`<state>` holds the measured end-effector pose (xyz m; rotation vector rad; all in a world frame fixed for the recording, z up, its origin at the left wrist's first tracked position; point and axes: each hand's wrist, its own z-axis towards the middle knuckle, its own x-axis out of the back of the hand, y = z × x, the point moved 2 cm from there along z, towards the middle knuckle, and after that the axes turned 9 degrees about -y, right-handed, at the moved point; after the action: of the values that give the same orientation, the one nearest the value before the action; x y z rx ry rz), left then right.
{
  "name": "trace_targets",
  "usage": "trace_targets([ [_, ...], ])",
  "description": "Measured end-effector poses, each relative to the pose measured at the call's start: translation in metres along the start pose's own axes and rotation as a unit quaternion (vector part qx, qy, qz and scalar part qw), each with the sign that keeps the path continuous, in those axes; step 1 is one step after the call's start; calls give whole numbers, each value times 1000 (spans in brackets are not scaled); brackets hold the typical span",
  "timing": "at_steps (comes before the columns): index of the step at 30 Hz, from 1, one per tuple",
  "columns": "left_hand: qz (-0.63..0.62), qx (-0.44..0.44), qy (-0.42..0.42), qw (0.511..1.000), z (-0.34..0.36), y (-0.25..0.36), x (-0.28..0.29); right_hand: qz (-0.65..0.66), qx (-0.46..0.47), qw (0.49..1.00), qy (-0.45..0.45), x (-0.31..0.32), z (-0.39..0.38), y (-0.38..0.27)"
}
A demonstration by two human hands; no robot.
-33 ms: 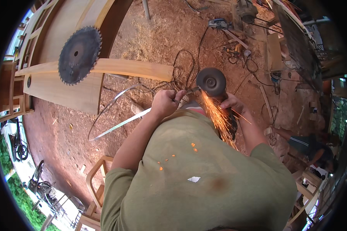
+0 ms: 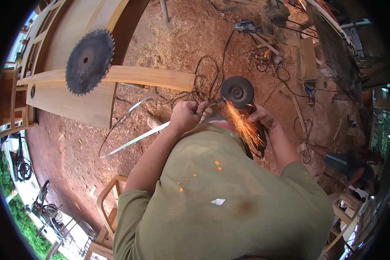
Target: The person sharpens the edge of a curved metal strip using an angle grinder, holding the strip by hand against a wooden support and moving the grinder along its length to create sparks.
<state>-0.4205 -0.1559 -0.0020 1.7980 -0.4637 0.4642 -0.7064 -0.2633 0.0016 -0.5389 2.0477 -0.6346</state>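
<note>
My right hand (image 2: pixel 263 117) is closed around the body of an angle grinder (image 2: pixel 257 141), mostly hidden by sparks and fingers. Its round dark disc (image 2: pixel 237 92) faces up, in front of my belly. A narrow dark metal piece (image 2: pixel 216 101) sticks out of my closed left hand (image 2: pixel 187 116), its tip touching the disc's left edge. Orange sparks (image 2: pixel 246 125) spray down from that contact toward my right forearm. A long, pale metal band (image 2: pixel 136 141) runs behind my left wrist; whether it joins the piece in my fingers I cannot tell.
At the left, a toothed circular saw blade (image 2: pixel 90 62) lies on a wooden bar (image 2: pixel 149 77) over large boards (image 2: pixel 71 104). Cables (image 2: pixel 212 71) coil across the dusty floor. Power tools (image 2: pixel 245 27) lie beyond. A wooden chair frame (image 2: pixel 109 201) stands lower left; another person (image 2: pixel 349 167) is at the right.
The spray of sparks is shorter and more bunched now, uncovering more of the grinder's lower end. Both hands and the disc keep nearly the same places.
</note>
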Motion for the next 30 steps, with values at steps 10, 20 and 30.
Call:
trace_targets([
  [10, 7, -6, 5, 1000, -2, -4, -4, -23, 23, 999, 13, -24, 3, -10],
  [20, -74, -26, 32, 996, -15, 5, 31, 4, 30, 997, 72, 3, -5, 6],
  [30, -160, -208, 293, 919, -98, -12, 139, 88, 44, 994, 37, 29, -7, 30],
])
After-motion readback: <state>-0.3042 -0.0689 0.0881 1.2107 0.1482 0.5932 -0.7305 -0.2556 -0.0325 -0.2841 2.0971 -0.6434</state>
